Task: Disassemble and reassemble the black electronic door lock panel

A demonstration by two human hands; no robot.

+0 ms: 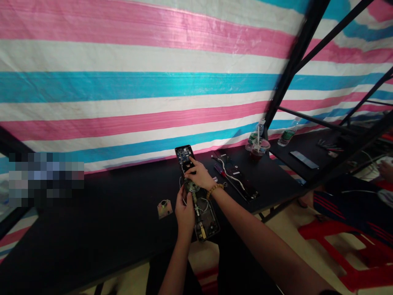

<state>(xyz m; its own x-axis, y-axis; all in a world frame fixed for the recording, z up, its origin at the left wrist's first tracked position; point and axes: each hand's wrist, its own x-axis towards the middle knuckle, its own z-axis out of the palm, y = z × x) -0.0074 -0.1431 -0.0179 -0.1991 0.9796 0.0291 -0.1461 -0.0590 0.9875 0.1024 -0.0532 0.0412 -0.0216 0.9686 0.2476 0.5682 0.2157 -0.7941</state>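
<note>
A long black electronic device casing [211, 223] lies open, its lower end reaching past the table's front edge. Inside are a blue circuit board [183, 155] at the far end, a round part [194, 187] midway, thin white wires and a brass-coloured cylinder [202, 232] near me. My left hand [185, 211] is closed around the casing's left edge, thumb on top. Over the upper half is my right hand [199, 174], with a beaded bracelet at the wrist. Its index finger stretches onto the board, the other fingers apart from it; I see nothing held there.
Left of the casing lies a small square plate [165, 209] with a ring on it. To the right are a screwdriver [220, 169], a white cable [231, 174] and dark flat parts. Farther right stand a cup [259, 149] and bottles. A person sits by a red stool [344, 254].
</note>
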